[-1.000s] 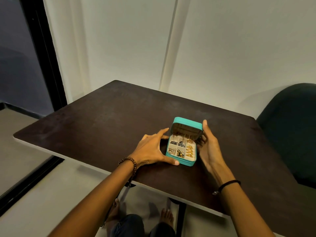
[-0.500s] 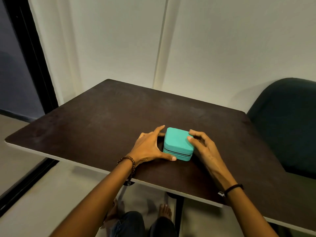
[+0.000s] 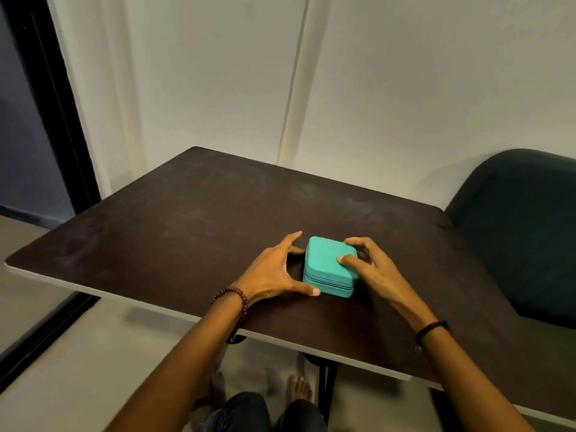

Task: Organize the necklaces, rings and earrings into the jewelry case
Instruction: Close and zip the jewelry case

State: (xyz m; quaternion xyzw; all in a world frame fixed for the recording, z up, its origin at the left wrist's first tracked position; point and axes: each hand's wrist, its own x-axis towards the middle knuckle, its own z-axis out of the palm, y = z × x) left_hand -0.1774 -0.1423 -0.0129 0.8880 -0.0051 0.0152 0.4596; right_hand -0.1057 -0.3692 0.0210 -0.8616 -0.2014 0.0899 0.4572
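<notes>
Teal jewelry case (image 3: 327,263) shut on bench (image 3: 187,219), braced by spread left hand (image 3: 274,272), right hand (image 3: 371,269) fingers curled onto lid; likely only zipping left.

The dark table (image 3: 187,219) lies bare from 9 through 12 to 2 o'clock of the closed jewelry case (image 3: 327,266). The left hand (image 3: 274,272) blocks its 9 o'clock side, the right hand (image 3: 374,272) its 3 o'clock side. A chair (image 3: 517,232) stands beyond the table's 3 o'clock edge.

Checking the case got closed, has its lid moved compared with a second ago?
Yes. The lid has swung down from standing upright over the tray to lying shut on the teal jewelry case, which sits on the same spot of the table.
</notes>
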